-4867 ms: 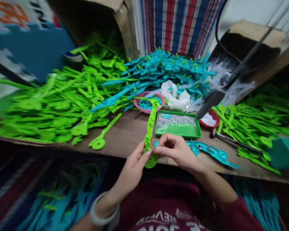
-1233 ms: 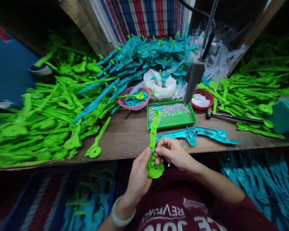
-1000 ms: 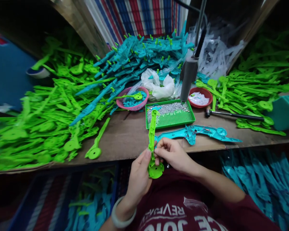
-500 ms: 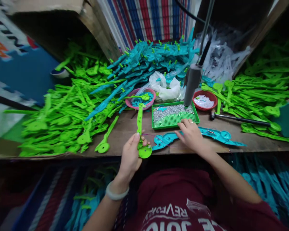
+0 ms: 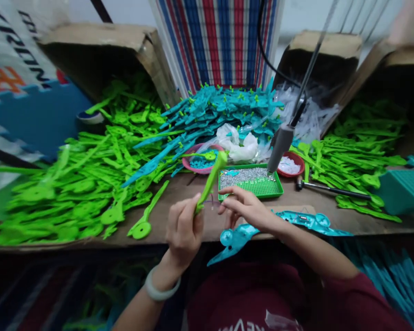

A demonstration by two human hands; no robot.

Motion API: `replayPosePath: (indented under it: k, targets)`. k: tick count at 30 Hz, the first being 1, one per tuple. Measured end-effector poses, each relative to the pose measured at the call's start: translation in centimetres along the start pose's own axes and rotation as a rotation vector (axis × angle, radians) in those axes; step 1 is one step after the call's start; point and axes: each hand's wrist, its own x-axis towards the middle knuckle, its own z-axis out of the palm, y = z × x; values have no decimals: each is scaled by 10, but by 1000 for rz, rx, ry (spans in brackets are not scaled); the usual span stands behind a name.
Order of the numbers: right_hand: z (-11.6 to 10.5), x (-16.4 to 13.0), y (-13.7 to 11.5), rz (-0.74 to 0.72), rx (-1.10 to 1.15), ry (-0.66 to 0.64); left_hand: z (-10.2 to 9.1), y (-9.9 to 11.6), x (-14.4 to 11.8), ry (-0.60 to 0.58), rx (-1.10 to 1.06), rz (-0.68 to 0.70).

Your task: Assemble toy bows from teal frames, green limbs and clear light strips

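Observation:
My left hand [image 5: 186,227] is closed around a long bright-green plastic piece [image 5: 212,177], which points up and away, tilted to the right. To its right, my right hand [image 5: 243,207] has its fingers bent and spread, with the fingertips beside a thin dark wire [image 5: 212,200]. I cannot make out whether they touch it. Below that hand lies a long teal plastic piece [image 5: 236,241] with round ends, its left tip jutting over the table's front edge. My right hand and forearm hide its middle. A small metallic part [image 5: 302,218] sits in its right half.
A green tray [image 5: 262,189] of small metal bits stands behind my hands, under a hanging grey power screwdriver [image 5: 280,146]. Beside it are a pink basket [image 5: 189,162], a red bowl [image 5: 300,162] and a hammer [image 5: 334,189]. Green pieces [image 5: 72,188] heap up left; teal pieces [image 5: 220,110] pile behind.
My left hand has turned the green piece, so its top leans right and its round end no longer shows. My right hand has moved left towards it. The teal piece's left end has swung nearer me.

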Motion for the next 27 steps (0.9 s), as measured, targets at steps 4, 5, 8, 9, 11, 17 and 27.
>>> replayPosePath:
  k: [4,5,8,9,11,17,27]
  targets:
    - [-12,40,-9,98,311,-118,17,-14,16,-37,-98,-57]
    - [-17,47,-10,77,297,-131,21,-16,21,-51,-141,-116]
    - [-32,58,-17,-87,49,10,31,-19,36,-76,-310,-287]
    - [-38,59,-23,-192,-111,84,32,-20,42,-104,-369,-348]
    - [-50,55,-38,-431,-509,195,31,-18,53,-203,-485,-493]
    - [-66,36,-84,-676,-1238,79,23,0,65,-707,-949,-877]
    - [-39,8,-51,-503,-910,345,36,24,46,-618,-812,-677]
